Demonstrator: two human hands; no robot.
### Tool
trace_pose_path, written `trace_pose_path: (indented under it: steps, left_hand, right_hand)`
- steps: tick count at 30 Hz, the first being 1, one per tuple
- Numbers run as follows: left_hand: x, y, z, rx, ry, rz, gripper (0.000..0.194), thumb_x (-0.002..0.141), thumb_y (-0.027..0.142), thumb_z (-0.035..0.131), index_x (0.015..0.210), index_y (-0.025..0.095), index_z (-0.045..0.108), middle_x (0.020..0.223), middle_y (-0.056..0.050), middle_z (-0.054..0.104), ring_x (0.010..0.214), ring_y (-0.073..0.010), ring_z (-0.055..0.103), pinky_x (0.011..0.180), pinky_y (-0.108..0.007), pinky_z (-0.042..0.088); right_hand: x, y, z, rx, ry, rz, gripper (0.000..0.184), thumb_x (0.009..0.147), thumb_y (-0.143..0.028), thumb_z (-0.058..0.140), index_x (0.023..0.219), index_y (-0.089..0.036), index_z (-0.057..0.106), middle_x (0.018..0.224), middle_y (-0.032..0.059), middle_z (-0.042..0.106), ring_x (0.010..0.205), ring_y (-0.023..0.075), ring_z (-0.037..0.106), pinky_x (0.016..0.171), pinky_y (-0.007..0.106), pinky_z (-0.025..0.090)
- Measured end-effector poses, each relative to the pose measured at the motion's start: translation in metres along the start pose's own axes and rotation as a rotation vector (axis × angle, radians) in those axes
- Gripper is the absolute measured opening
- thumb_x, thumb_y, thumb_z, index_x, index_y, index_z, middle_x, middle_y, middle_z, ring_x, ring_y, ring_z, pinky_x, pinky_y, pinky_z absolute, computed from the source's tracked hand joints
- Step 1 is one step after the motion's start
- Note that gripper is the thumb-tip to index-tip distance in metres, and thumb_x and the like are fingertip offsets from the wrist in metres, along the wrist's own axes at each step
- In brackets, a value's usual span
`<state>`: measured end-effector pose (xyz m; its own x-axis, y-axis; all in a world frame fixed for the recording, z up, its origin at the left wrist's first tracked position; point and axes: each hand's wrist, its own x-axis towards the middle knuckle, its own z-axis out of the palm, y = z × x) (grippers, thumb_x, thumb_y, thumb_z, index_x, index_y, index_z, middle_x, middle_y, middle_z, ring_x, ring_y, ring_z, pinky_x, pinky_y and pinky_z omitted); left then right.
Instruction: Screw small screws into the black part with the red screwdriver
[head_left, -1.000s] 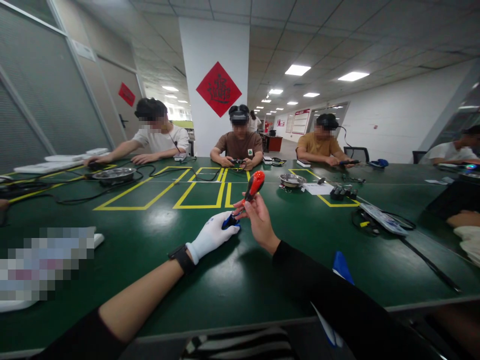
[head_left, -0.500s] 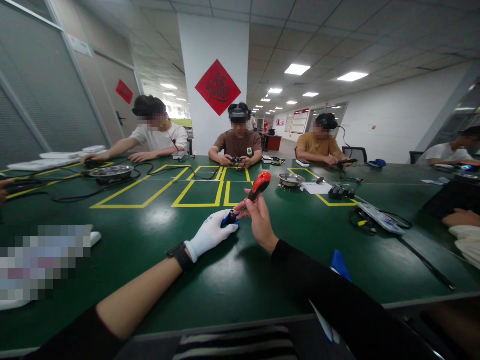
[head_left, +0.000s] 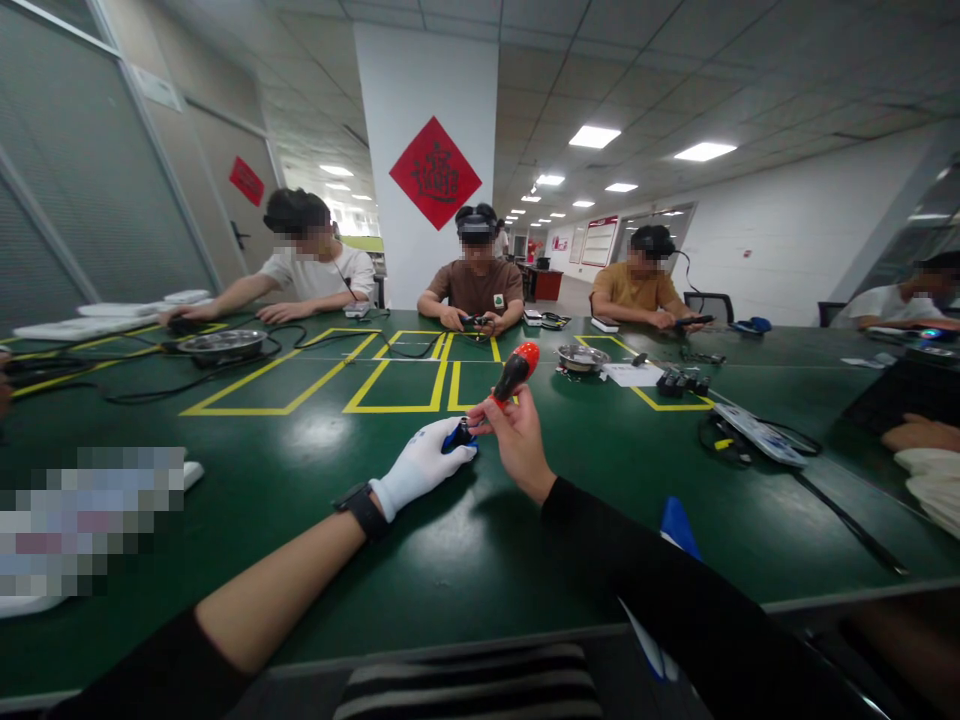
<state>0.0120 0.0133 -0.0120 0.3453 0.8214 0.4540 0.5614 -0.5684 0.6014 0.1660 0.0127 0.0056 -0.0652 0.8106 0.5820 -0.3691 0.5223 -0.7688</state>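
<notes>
My left hand [head_left: 429,466], in a white glove with blue fingertips and a dark wristband, is closed around a small black part [head_left: 463,433]. That part's kind is hard to make out. My bare right hand [head_left: 517,440] grips a red and black screwdriver [head_left: 514,374] by its handle, which points up and away from me. The screwdriver's lower end slants down toward the black part; whether its tip touches the part is hidden by my fingers. Both hands are close together above the green table [head_left: 450,570].
A blue and white glove [head_left: 680,528] lies by my right forearm. Further right are a white power strip [head_left: 761,435] and several black parts [head_left: 682,383]. Metal bowls [head_left: 582,358] stand farther back. A white tray [head_left: 193,474] is at left. Co-workers sit across the table.
The screwdriver's handle has turned in my right fingers, now showing more black, and the fingers have shifted slightly. My left hand keeps its hold on the black part.
</notes>
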Motion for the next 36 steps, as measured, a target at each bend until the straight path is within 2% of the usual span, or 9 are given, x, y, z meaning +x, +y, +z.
trace_pose_path:
  steps: [7,13,17,23,28,32,36]
  left_hand:
    - [0.0006,0.0002,-0.0001,0.009,-0.008,0.012,0.033,0.081,0.035,0.057,0.108,0.017,0.063,0.108,-0.006,0.068,0.097,-0.0240,0.062,0.087,-0.034,0.048]
    - [0.0012,0.0002,-0.0007,0.016,-0.013,0.021,0.035,0.082,0.036,0.056,0.112,0.018,0.061,0.111,-0.006,0.067,0.101,-0.0243,0.062,0.090,-0.034,0.047]
    - [0.0011,0.0003,-0.0002,0.025,-0.008,0.020,0.035,0.082,0.037,0.055,0.111,0.018,0.061,0.109,-0.006,0.068,0.099,-0.0243,0.062,0.088,-0.034,0.047]
    - [0.0007,0.0026,-0.0014,0.040,-0.008,0.019,0.032,0.081,0.036,0.056,0.107,0.017,0.062,0.106,-0.006,0.068,0.095,-0.0237,0.062,0.086,-0.034,0.048]
    - [0.0010,0.0018,-0.0017,0.037,-0.019,0.007,0.031,0.081,0.035,0.055,0.106,0.018,0.062,0.104,-0.005,0.069,0.094,-0.0232,0.062,0.086,-0.033,0.048]
    - [0.0011,0.0004,-0.0014,0.040,-0.016,0.005,0.034,0.081,0.036,0.055,0.108,0.018,0.062,0.105,-0.005,0.068,0.095,-0.0238,0.062,0.087,-0.034,0.047]
    - [0.0008,0.0003,-0.0013,0.048,-0.006,0.012,0.031,0.081,0.036,0.055,0.105,0.018,0.063,0.103,-0.006,0.068,0.094,-0.0240,0.062,0.086,-0.034,0.048]
  right_hand:
    - [-0.0011,-0.0019,0.0029,-0.005,0.024,0.023,0.033,0.080,-0.032,0.069,0.094,-0.023,0.040,0.074,-0.0034,0.068,0.067,0.0140,0.070,0.062,0.028,0.060]
    - [-0.0015,-0.0008,-0.0005,-0.017,-0.098,0.008,0.024,0.090,-0.038,0.052,0.107,-0.021,0.047,0.087,0.0031,0.070,0.074,0.0133,0.068,0.067,0.027,0.057]
    - [-0.0015,-0.0004,-0.0014,-0.024,-0.090,0.002,0.029,0.092,-0.040,0.047,0.114,-0.021,0.049,0.089,0.0039,0.069,0.074,0.0134,0.067,0.067,0.028,0.057]
    - [-0.0002,-0.0013,-0.0009,-0.029,-0.056,0.003,0.024,0.087,-0.036,0.058,0.102,-0.022,0.046,0.080,0.0006,0.069,0.067,0.0124,0.067,0.062,0.026,0.057]
    - [0.0001,-0.0023,0.0001,-0.026,-0.019,0.011,0.027,0.082,-0.033,0.065,0.095,-0.022,0.043,0.076,-0.0014,0.069,0.065,0.0127,0.067,0.061,0.025,0.057]
    - [-0.0012,-0.0053,0.0013,-0.003,-0.055,0.012,0.027,0.084,-0.033,0.062,0.102,-0.022,0.045,0.076,-0.0007,0.069,0.067,0.0136,0.067,0.063,0.027,0.056]
    - [-0.0050,-0.0101,0.0012,0.012,-0.086,0.000,0.028,0.091,-0.037,0.050,0.115,-0.023,0.045,0.084,0.0021,0.069,0.071,0.0150,0.066,0.066,0.030,0.056]
